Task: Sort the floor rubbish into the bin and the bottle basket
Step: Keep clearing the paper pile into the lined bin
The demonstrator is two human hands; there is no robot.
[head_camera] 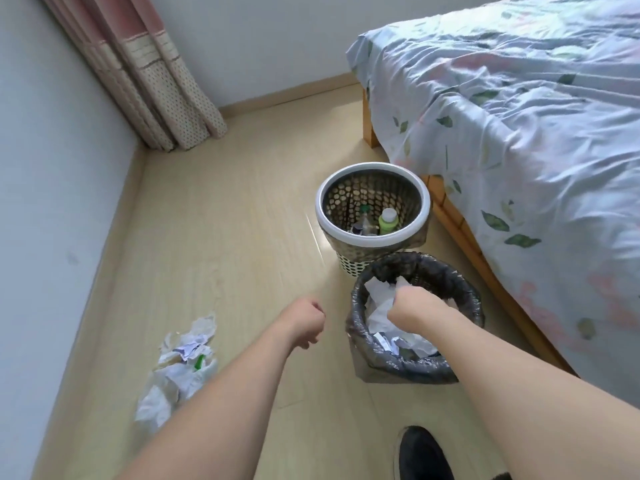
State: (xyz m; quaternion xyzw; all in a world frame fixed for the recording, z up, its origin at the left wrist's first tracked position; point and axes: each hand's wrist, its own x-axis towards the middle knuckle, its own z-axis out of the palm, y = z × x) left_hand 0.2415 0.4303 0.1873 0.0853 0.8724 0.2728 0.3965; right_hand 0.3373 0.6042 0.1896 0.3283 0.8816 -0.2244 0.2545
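Bed point(519, 116) at 2 o'clock. Bottle basket point(374, 233) w/ bottles stood beside lined bin point(415, 362). Floor rubbish point(180, 365) lay at 8 o'clock. Right hand point(412, 304) over bin, fingers clamped on paper point(381, 289); left hand point(306, 322) fisted, holding nothing.

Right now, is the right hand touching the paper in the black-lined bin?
Touching. The head view shows the right hand down inside the bin, fingers curled into the white paper with no gap.
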